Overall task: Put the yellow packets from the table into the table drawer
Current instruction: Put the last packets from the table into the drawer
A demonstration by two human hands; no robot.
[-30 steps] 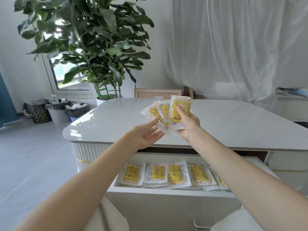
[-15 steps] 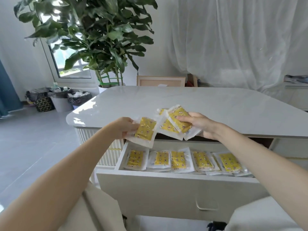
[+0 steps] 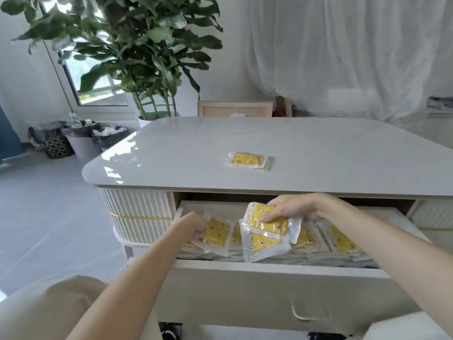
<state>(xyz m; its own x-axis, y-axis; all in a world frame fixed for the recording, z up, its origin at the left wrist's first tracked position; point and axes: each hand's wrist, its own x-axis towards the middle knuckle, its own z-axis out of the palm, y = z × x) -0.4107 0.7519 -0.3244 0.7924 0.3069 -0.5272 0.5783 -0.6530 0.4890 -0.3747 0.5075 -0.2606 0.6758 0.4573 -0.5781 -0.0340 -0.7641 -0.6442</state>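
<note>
Having dropped, left hand (image 3: 196,225) and right hand (image 3: 291,209) hold packets (image 3: 266,227) in the drawer (image 3: 269,267).

Your left hand (image 3: 196,223) — fingers hidden behind its own back and the yellow packet (image 3: 218,233) it grips. Stacked packets (image 3: 340,238) in the drawer (image 3: 269,266) partly covered by the fanned packets (image 3: 262,241) in your right hand (image 3: 289,209). Wrapper print too small to read. Surface (image 3: 318,153) — cut off at right edge.

A glossy grey table (image 3: 318,155) carries one yellow packet (image 3: 248,160) near its middle
</note>
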